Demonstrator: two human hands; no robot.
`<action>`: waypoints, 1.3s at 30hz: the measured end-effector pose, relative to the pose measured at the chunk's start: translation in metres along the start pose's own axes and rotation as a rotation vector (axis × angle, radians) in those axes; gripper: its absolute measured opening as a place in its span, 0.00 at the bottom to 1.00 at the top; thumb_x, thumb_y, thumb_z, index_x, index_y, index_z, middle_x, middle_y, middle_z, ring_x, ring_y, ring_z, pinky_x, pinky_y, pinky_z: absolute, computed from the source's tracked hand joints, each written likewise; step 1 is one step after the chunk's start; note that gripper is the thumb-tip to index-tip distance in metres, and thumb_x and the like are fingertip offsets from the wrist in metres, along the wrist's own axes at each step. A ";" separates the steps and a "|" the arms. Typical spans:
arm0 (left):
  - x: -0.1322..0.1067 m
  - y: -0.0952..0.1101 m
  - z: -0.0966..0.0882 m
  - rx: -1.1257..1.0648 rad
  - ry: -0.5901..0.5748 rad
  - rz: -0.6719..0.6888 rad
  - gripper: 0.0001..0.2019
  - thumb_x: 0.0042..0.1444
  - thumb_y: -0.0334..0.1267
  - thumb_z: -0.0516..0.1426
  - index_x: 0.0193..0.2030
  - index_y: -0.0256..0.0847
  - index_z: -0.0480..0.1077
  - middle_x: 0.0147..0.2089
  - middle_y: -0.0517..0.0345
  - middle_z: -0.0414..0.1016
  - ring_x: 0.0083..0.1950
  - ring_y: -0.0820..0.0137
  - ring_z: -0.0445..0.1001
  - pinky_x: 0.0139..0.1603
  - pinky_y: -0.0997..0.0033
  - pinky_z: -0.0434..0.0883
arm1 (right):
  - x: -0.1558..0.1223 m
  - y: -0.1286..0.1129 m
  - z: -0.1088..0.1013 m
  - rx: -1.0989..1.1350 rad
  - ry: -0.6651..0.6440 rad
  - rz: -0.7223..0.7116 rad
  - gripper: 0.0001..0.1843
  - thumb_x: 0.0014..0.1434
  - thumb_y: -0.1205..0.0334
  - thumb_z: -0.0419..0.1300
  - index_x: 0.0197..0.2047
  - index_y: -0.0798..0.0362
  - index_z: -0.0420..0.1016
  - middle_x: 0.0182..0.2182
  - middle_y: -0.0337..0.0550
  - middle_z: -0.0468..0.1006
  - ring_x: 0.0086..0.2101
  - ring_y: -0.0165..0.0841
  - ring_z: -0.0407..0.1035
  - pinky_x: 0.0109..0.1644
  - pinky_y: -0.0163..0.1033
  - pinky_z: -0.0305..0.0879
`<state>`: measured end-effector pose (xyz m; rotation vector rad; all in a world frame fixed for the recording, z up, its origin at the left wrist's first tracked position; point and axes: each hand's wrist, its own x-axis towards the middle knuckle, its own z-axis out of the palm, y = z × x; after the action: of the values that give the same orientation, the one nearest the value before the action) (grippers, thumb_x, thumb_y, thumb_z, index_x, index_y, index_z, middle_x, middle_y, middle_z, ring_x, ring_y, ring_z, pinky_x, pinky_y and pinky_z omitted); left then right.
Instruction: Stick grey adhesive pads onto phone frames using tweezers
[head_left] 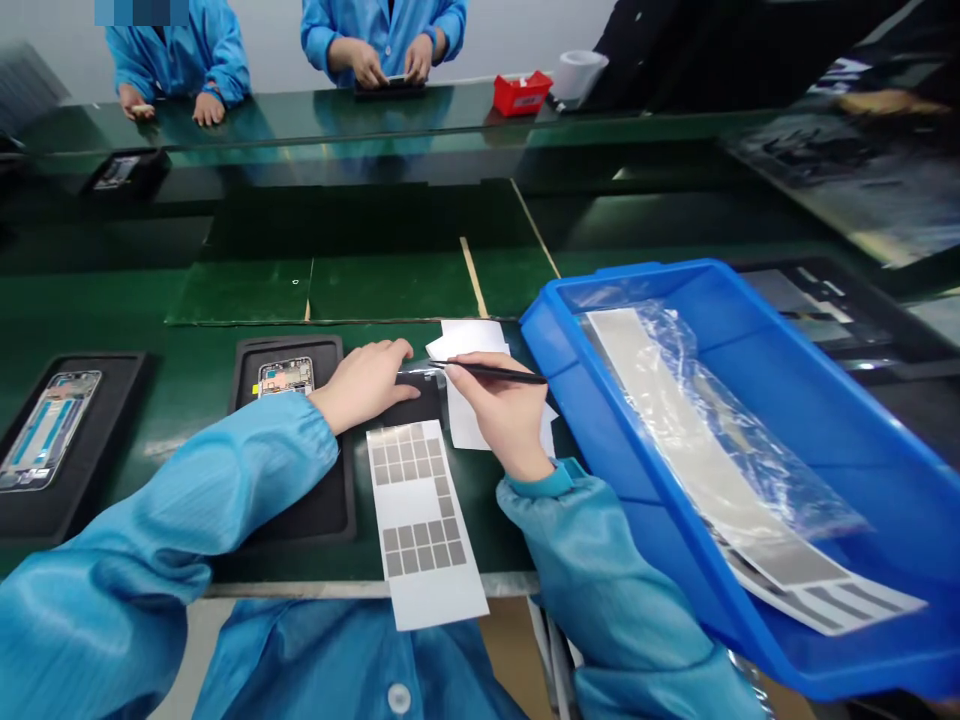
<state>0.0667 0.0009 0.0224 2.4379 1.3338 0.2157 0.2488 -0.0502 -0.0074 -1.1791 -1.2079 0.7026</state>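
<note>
My right hand [510,415] is closed around black tweezers [502,374], whose tips point left over a small black sheet [424,397] with a shiny strip along its top. At that sheet's left edge, my left hand [364,385] rests with thumb and fingers apart. Just below lies a white sheet of grey rectangular stickers [416,500], some gaps in its rows, its lower end overhanging the table edge. White paper [469,430] sits under and behind my right hand. Partly covered by my left arm, an opened phone [286,376] lies in a black tray [330,500].
A blue bin [630,520] at right holds grey-and-white strips [675,440] and clear plastic wrap. Another black tray [101,440] with a phone frame [52,430] lies left. Across the bench, two people in blue work near a red box [521,93] and a white roll [579,75].
</note>
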 end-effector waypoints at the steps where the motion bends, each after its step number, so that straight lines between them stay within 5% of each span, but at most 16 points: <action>1: 0.003 -0.001 0.004 -0.013 0.001 0.004 0.17 0.55 0.42 0.65 0.50 0.39 0.71 0.45 0.52 0.79 0.45 0.59 0.78 0.43 0.64 0.72 | 0.000 0.004 0.000 0.010 -0.004 0.010 0.04 0.54 0.64 0.70 0.35 0.50 0.82 0.34 0.41 0.84 0.36 0.35 0.79 0.41 0.41 0.77; 7: -0.002 -0.006 0.001 -0.063 0.042 0.028 0.09 0.62 0.40 0.60 0.47 0.42 0.76 0.44 0.57 0.83 0.45 0.63 0.80 0.45 0.68 0.71 | -0.010 0.016 -0.002 0.074 -0.032 0.012 0.06 0.54 0.63 0.71 0.36 0.49 0.81 0.35 0.41 0.84 0.38 0.37 0.79 0.47 0.45 0.77; 27: -0.006 -0.001 0.006 -0.002 0.025 0.130 0.13 0.69 0.41 0.52 0.42 0.41 0.78 0.40 0.55 0.84 0.39 0.64 0.82 0.38 0.70 0.69 | -0.016 0.013 -0.003 0.085 -0.068 -0.158 0.11 0.53 0.70 0.72 0.39 0.46 0.84 0.38 0.41 0.85 0.39 0.38 0.80 0.47 0.47 0.78; 39: -0.005 0.003 0.002 0.040 -0.056 0.086 0.14 0.69 0.40 0.50 0.43 0.41 0.77 0.38 0.55 0.83 0.40 0.65 0.81 0.40 0.70 0.70 | -0.016 0.010 -0.002 0.076 -0.047 0.005 0.05 0.53 0.63 0.72 0.35 0.48 0.83 0.35 0.42 0.85 0.38 0.39 0.80 0.46 0.48 0.78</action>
<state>0.0673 -0.0050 0.0217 2.5177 1.2223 0.1423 0.2483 -0.0623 -0.0215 -1.1086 -1.2072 0.7771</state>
